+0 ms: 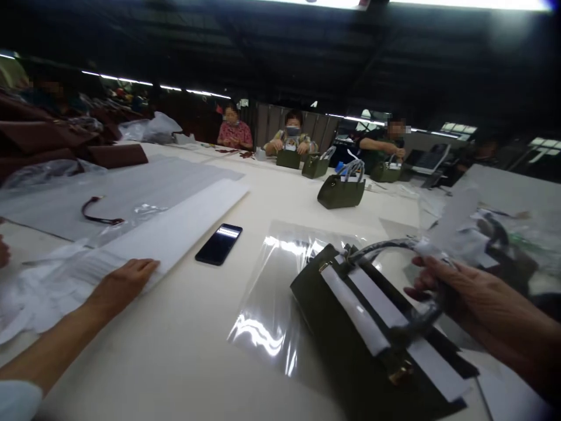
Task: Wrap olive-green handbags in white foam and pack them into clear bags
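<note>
My right hand (460, 292) is closed around the plastic-wrapped handle of a dark green handbag (350, 345). The bag tilts in the right foreground, white paper strips along its top and a gold clasp at its front. Partly under it lies a clear plastic sheet (267, 310), shiny with reflections. At the left, the fingers of my left hand (125, 283) are closed at the near edge of white packing sheets (188, 216), which lie flat on the table. A black phone (219, 244) rests between the sheets and the bag.
More green handbags (342, 192) stand farther along the white table (280, 202), where several co-workers sit. Brown leather pieces (118, 155) are piled far left. A dark red strap (99, 213) lies on grey sheeting. Crumpled plastic (521, 240) fills the right side. Another person's fingers (3, 251) show at the left edge.
</note>
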A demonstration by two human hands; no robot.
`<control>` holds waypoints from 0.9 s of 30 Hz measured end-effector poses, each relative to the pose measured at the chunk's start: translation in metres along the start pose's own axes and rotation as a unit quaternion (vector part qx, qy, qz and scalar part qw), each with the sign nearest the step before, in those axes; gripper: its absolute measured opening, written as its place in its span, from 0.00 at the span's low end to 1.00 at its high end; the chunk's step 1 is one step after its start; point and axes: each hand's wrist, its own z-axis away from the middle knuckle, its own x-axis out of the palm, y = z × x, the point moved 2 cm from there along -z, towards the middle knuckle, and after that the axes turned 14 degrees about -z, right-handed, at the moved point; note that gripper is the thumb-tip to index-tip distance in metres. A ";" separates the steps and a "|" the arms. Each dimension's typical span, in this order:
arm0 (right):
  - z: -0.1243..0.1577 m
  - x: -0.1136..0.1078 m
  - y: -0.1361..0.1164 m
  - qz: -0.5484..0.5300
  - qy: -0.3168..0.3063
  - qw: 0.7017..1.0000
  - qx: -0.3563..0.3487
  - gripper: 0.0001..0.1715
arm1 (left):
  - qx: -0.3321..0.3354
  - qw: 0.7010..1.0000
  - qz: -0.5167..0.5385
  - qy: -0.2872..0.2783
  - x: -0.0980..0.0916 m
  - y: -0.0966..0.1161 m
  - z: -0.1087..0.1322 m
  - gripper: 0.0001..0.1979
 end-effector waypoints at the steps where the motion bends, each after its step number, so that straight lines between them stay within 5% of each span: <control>1: 0.009 0.001 0.000 0.003 -0.010 0.999 0.039 0.22 | -0.004 1.000 -0.006 0.007 0.000 0.003 0.000 0.23; 3: 0.020 0.003 -0.007 0.085 -0.022 0.996 0.013 0.36 | -0.051 0.998 -0.015 0.027 -0.005 0.007 -0.003 0.18; 5: 0.025 0.006 -0.022 0.218 -0.042 0.964 -0.149 0.45 | -0.128 0.990 -0.020 0.056 -0.016 0.008 -0.011 0.15; 8: 0.022 0.018 -0.045 0.351 -0.221 0.834 -0.364 0.30 | -0.265 0.957 0.006 0.114 -0.047 0.002 -0.030 0.18; 10: 0.014 0.025 -0.058 0.362 -0.358 0.776 -0.372 0.25 | -0.318 0.936 0.030 0.149 -0.076 0.001 -0.043 0.20; 13: 0.004 0.030 -0.080 0.352 -0.428 0.768 -0.322 0.25 | -0.322 0.923 0.043 0.207 -0.129 0.020 -0.051 0.21; 17: 0.005 0.027 -0.094 0.360 -0.466 0.759 -0.278 0.28 | -0.261 0.921 0.042 0.284 -0.182 0.096 -0.023 0.17; 20: 0.005 0.017 -0.085 0.383 -0.450 0.749 -0.299 0.31 | -0.095 0.955 0.105 0.261 -0.179 0.177 0.028 0.11; 23: -0.001 0.011 -0.065 0.421 -0.410 0.703 -0.400 0.29 | 0.004 0.964 0.154 0.216 -0.142 0.243 0.086 0.11; 26: 0.000 0.009 -0.054 0.410 -0.391 0.661 -0.492 0.24 | 0.026 0.976 0.152 0.152 -0.102 0.275 0.128 0.12; 27: 0.002 0.007 -0.054 0.401 -0.372 0.676 -0.493 0.22 | 0.033 0.978 0.143 0.145 -0.093 0.280 0.136 0.12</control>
